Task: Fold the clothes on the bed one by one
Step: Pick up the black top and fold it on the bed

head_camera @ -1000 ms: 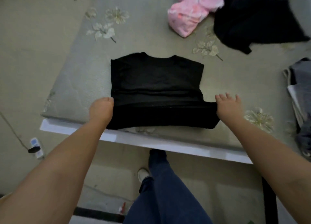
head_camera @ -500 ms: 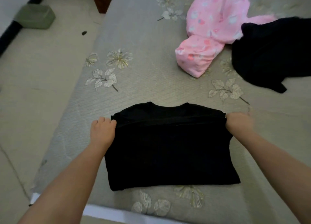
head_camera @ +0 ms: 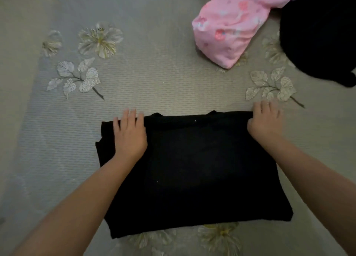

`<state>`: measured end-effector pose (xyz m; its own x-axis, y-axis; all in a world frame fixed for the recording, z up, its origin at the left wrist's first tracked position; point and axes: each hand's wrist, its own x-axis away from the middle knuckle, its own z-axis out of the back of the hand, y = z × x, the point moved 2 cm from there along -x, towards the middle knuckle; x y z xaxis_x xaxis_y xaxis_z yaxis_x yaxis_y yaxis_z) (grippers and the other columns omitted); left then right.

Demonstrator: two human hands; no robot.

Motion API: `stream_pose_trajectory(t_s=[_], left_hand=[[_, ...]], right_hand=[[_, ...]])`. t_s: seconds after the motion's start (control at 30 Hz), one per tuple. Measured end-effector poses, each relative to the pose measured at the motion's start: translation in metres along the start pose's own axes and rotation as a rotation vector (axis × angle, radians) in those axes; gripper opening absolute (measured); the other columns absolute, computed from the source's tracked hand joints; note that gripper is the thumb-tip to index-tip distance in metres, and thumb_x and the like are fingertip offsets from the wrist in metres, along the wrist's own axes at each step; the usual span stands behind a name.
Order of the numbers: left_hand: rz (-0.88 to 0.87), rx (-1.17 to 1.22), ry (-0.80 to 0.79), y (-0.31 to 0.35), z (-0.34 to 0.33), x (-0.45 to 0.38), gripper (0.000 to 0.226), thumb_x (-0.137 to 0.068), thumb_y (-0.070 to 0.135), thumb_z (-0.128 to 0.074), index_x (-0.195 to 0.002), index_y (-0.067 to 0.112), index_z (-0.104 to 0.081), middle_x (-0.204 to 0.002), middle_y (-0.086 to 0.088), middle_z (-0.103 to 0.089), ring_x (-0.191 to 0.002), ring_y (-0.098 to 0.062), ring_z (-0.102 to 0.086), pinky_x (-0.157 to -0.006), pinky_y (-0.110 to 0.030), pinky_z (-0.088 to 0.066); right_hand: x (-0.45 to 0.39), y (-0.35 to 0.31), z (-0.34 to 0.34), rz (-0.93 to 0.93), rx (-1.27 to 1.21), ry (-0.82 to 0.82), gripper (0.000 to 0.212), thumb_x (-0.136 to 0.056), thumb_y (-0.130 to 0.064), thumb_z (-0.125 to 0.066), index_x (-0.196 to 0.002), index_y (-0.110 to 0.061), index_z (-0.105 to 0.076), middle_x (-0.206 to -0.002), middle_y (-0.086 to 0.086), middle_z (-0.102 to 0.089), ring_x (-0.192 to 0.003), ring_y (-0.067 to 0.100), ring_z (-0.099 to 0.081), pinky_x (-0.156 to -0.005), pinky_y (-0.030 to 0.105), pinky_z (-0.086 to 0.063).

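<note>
Pressing black shirt [head_camera: 192, 169], L hand [head_camera: 130, 136] flat, R hand [head_camera: 264, 124] flat

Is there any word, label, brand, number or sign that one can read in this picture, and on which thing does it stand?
None: no readable text in this view.
Black shirt: plain, only tiny white specks, no label visible.
Pink garment: small printed figures, no letters.
Bed cover: flower and leaf pattern only.
Second black garment: plain, partly outside the frame.
</note>
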<state>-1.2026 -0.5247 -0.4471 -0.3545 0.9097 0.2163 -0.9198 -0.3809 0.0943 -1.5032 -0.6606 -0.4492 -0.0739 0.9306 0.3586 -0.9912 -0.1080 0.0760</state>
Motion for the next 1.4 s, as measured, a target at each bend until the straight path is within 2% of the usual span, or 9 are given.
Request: stream_pose_trajectory(t_s=[0.2, 0.4, 0.57, 0.67, 0.8, 1.0, 1.2, 1.27, 1.4], left_hand=[[-0.260, -0.015, -0.049, 0.036, -0.036, 0.105, 0.052, -0.082, 0.030, -0.036, -0.115, -0.002, -0.060, -0.123, -0.028, -0.055, -0.115, -0.048, -0.049, -0.090, -0.065, -0.026], [-0.141, -0.060, -0.424, 0.016, -0.064, 0.160, 0.062, -0.092, 0.044, -0.024, -0.114, 0.000, -0.062, -0.121, -0.031, -0.055, -0.110, -0.055, -0.049, -0.083, -0.072, -0.030], [-0.109, -0.094, -0.421, 0.020, -0.066, 0.164, 0.059, -0.090, 0.043, -0.037, -0.136, 0.007, -0.041, -0.145, -0.024, -0.029, -0.135, -0.047, -0.021, -0.105, -0.063, -0.015], [-0.082, -0.111, -0.440, 0.027, -0.057, 0.161, 0.056, -0.094, 0.036, -0.041, -0.143, 0.012, -0.027, -0.153, -0.018, -0.012, -0.142, -0.033, -0.004, -0.113, -0.051, -0.003], [-0.381, -0.067, -0.339, 0.092, -0.036, 0.135, 0.046, -0.093, 0.021, -0.046, -0.137, 0.007, -0.039, -0.148, -0.017, -0.028, -0.140, -0.031, -0.019, -0.112, -0.045, -0.016], [-0.929, -0.235, -0.318, 0.232, -0.046, 0.064, 0.054, -0.092, 0.010, -0.042, -0.143, 0.016, -0.025, -0.153, -0.003, -0.018, -0.142, -0.021, -0.008, -0.114, -0.040, -0.011], [-1.093, -0.630, -0.295, 0.305, -0.057, 0.014, 0.079, -0.085, 0.003, -0.052, -0.147, 0.022, -0.007, -0.156, 0.000, -0.003, -0.143, -0.023, 0.006, -0.114, -0.045, -0.006], [-1.139, -0.714, -0.287, 0.311, -0.055, 0.008, 0.077, -0.081, 0.003, -0.059, -0.145, 0.018, -0.018, -0.154, -0.005, -0.014, -0.142, -0.026, -0.001, -0.114, -0.046, -0.006], [-1.238, -0.822, -0.259, 0.309, -0.040, -0.001, 0.036, -0.080, 0.004, -0.057, -0.116, 0.004, -0.053, -0.120, -0.017, -0.052, -0.122, -0.033, -0.033, -0.103, -0.042, -0.020]], right_hand=[[0.107, 0.007, -0.040, 0.262, -0.064, 0.166, 0.052, -0.084, -0.030, -0.039, -0.124, 0.000, -0.054, -0.133, 0.029, -0.047, -0.122, 0.049, -0.042, -0.094, 0.066, -0.031], [0.170, 0.052, -0.093, 0.117, -0.101, -0.125, 0.066, -0.091, -0.048, -0.023, -0.127, -0.001, -0.051, -0.136, 0.026, -0.044, -0.123, 0.053, -0.037, -0.093, 0.069, -0.029], [0.168, 0.069, -0.102, -0.041, -0.228, -0.113, 0.068, -0.088, -0.045, -0.023, -0.138, -0.002, -0.036, -0.147, 0.022, -0.029, -0.135, 0.044, -0.025, -0.104, 0.063, -0.018], [0.171, 0.074, -0.103, -0.213, -0.317, -0.096, 0.062, -0.093, -0.039, -0.040, -0.141, -0.001, -0.029, -0.152, 0.016, -0.020, -0.141, 0.034, -0.015, -0.110, 0.054, -0.012], [0.186, 0.072, -0.100, -0.370, -0.472, -0.010, 0.049, -0.090, -0.027, -0.052, -0.131, 0.001, -0.045, -0.146, 0.017, -0.032, -0.136, 0.030, -0.026, -0.110, 0.044, -0.020], [0.182, 0.064, -0.098, -0.559, -0.540, -0.083, 0.033, -0.088, -0.026, -0.053, -0.114, -0.007, -0.056, -0.119, 0.013, -0.054, -0.119, 0.030, -0.038, -0.098, 0.040, -0.020], [0.176, 0.069, -0.100, -0.524, -0.636, -0.148, 0.027, -0.085, -0.015, -0.053, -0.111, -0.007, -0.056, -0.116, 0.010, -0.057, -0.118, 0.028, -0.041, -0.108, 0.047, -0.010], [0.178, 0.072, -0.098, -0.522, -0.691, -0.159, 0.023, -0.084, -0.013, -0.053, -0.105, -0.008, -0.060, -0.111, 0.010, -0.059, -0.116, 0.027, -0.042, -0.109, 0.048, -0.011], [0.188, 0.079, -0.086, -0.552, -0.777, -0.122, 0.020, -0.083, -0.021, -0.058, -0.099, -0.010, -0.064, -0.107, 0.008, -0.056, -0.114, 0.027, -0.042, -0.107, 0.047, -0.013]])
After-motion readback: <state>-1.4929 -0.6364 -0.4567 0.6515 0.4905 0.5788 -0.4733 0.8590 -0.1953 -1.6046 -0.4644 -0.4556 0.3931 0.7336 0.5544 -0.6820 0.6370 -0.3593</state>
